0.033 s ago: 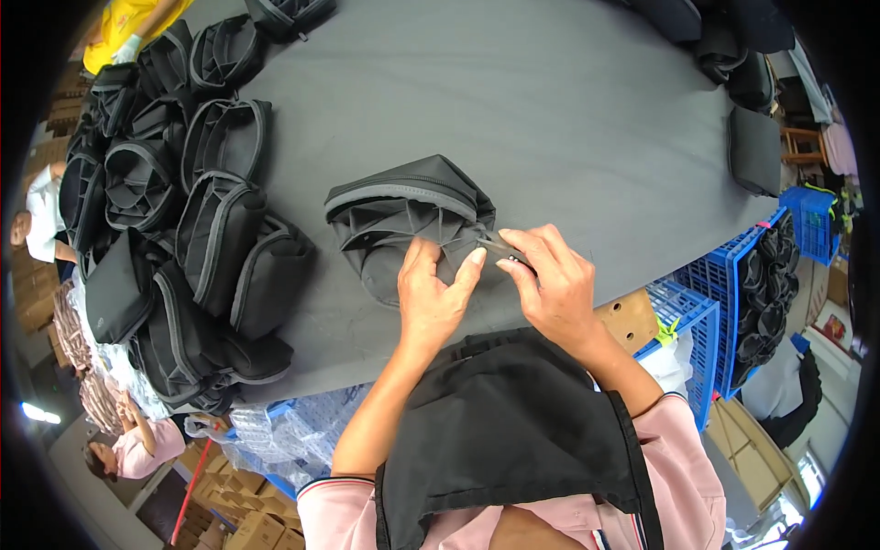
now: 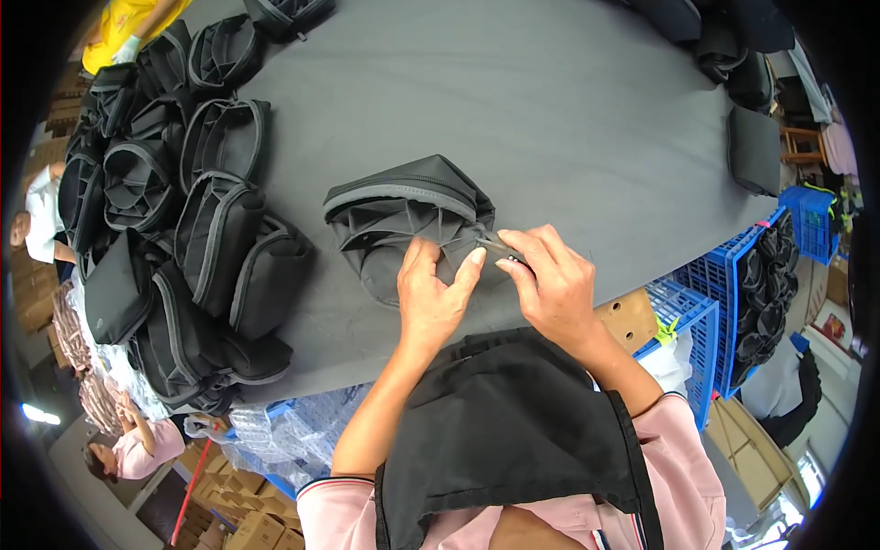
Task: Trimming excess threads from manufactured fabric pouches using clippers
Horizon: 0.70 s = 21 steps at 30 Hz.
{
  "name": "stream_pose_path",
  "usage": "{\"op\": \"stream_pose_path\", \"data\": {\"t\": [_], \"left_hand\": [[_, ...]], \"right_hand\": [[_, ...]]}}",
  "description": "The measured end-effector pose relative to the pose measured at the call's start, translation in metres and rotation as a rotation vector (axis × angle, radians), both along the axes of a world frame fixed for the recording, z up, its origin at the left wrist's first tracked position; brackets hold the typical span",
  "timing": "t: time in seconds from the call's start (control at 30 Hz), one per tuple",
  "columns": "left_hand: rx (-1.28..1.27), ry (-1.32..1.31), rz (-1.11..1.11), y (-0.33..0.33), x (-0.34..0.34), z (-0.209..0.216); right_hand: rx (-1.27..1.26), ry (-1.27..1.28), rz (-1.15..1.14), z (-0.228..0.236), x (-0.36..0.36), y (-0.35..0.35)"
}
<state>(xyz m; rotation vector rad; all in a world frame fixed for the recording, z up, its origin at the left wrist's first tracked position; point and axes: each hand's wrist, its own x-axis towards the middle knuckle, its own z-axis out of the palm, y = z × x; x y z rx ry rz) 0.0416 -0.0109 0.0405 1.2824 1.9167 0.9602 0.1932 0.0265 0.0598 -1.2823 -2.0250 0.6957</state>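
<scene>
A black zippered pouch [image 2: 403,179] lies unzipped on the grey-covered table, its inner dividers showing. My left hand [image 2: 433,298] is closed on the pouch's near edge, with fingers reaching inside and the thumb against the right corner. My right hand [image 2: 556,280] grips a small dark-handled tool with metal tips, which looks like thread snips [image 2: 500,247]. Those tips touch or almost touch the pouch's right corner by the left thumb. Exactly what lies between the tips is too small to make out.
Many black pouches [image 2: 220,238] are heaped along the table's left side. More dark pouches [image 2: 753,151] lie at the far right edge. Blue plastic crates [image 2: 724,275] stand beside the table at right, one filled with black items. Other people are at the left, one in yellow [image 2: 128,32].
</scene>
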Motion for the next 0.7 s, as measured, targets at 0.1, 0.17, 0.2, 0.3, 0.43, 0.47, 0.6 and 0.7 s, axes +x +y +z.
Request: {"op": "stream_pose_path", "data": {"t": [0.1, 0.17, 0.2, 0.3, 0.43, 0.47, 0.6, 0.7], "left_hand": [[-0.015, -0.004, 0.001, 0.001, 0.002, 0.002], [-0.013, 0.017, -0.009, 0.002, 0.002, 0.001], [-0.011, 0.039, -0.02, 0.002, 0.003, 0.001], [-0.019, 0.019, -0.026, 0.001, 0.005, -0.001], [-0.021, 0.0, 0.007, 0.0, 0.001, -0.002], [-0.032, -0.018, -0.017, 0.002, -0.002, -0.001], [-0.155, -0.246, 0.007, 0.01, -0.002, 0.007], [-0.165, -0.261, -0.012, 0.006, -0.012, 0.0]], "right_hand": [[0.109, -0.094, 0.035, 0.0, 0.002, 0.001], [0.114, -0.16, 0.05, 0.006, 0.002, 0.002], [0.112, -0.162, 0.049, 0.009, 0.002, 0.002], [0.079, -0.201, 0.046, 0.012, 0.003, 0.0], [-0.102, 0.001, -0.044, 0.007, 0.004, -0.002], [-0.224, 0.148, -0.105, 0.007, 0.004, -0.003], [-0.279, 0.246, -0.065, -0.013, 0.002, 0.002], [-0.497, 0.44, -0.129, -0.007, 0.004, -0.002]]}}
